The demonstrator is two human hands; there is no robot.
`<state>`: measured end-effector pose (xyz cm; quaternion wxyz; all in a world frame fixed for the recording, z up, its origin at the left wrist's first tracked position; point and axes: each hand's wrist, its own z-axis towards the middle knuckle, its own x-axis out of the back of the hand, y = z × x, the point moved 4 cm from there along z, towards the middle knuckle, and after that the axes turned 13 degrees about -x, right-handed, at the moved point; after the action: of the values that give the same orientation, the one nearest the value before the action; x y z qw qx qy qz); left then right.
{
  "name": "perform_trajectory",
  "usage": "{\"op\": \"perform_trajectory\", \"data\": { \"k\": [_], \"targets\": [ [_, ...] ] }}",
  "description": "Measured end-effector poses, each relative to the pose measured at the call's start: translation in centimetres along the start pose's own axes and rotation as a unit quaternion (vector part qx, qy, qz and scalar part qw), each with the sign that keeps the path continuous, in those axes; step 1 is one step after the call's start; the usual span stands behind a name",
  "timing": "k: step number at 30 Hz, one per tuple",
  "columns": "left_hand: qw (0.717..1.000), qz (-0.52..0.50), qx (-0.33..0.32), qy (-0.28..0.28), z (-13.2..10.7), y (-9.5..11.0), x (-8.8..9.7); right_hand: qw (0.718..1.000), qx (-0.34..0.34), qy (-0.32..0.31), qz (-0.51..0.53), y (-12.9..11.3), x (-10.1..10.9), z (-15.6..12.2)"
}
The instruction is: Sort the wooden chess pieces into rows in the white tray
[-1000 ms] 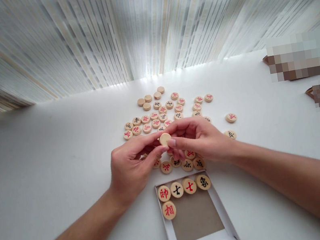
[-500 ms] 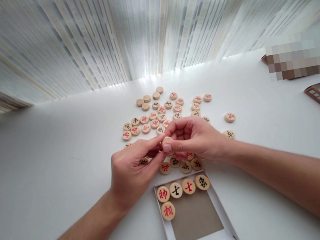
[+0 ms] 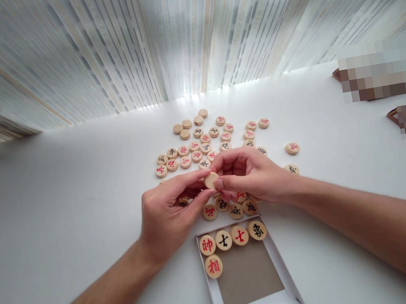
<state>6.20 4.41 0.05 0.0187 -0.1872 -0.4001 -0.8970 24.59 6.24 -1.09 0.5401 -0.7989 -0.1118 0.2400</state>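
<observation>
Between my two hands is a round wooden Chinese chess piece point(image 3: 211, 180), its blank side facing up. My left hand point(image 3: 173, 206) pinches its left edge with thumb and fingers. On the other side, my right hand point(image 3: 247, 173) grips the same piece with thumb and forefinger. Just below stands a shallow open box point(image 3: 297, 294) with a brown bottom. Along its far edge lie a red-marked piece point(image 3: 207, 245), a black-marked one, another red one and a black-marked piece point(image 3: 257, 230). Under the first of these sits one more red-marked piece point(image 3: 213, 266).
Many loose chess pieces point(image 3: 185, 162) lie spread beyond and under my hands, some blank side up point(image 3: 185, 134). One red-marked piece point(image 3: 292, 148) is off to the right. A brown-edged box part point(image 3: 393, 115) lies far right, partly blurred. A striped curtain point(image 3: 183, 31) hangs behind the white table.
The piece between my hands has turned a little, so more of its blank face shows. My right thumb has slid toward its right edge. The box and its pieces stay as they were.
</observation>
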Motion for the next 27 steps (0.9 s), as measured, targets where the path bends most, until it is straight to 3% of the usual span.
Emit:
{"op": "perform_trajectory", "data": {
  "k": [8,27],
  "targets": [
    [1.000,-0.009,-0.011,-0.005,0.15,0.02,-0.08,1.000,-0.003,-0.005,0.000,0.06,-0.18,0.04],
    [0.991,-0.110,0.077,0.004,0.41,-0.22,-0.05,1.000,0.020,0.003,0.000,-0.17,-0.20,-0.06]
  ]
}}
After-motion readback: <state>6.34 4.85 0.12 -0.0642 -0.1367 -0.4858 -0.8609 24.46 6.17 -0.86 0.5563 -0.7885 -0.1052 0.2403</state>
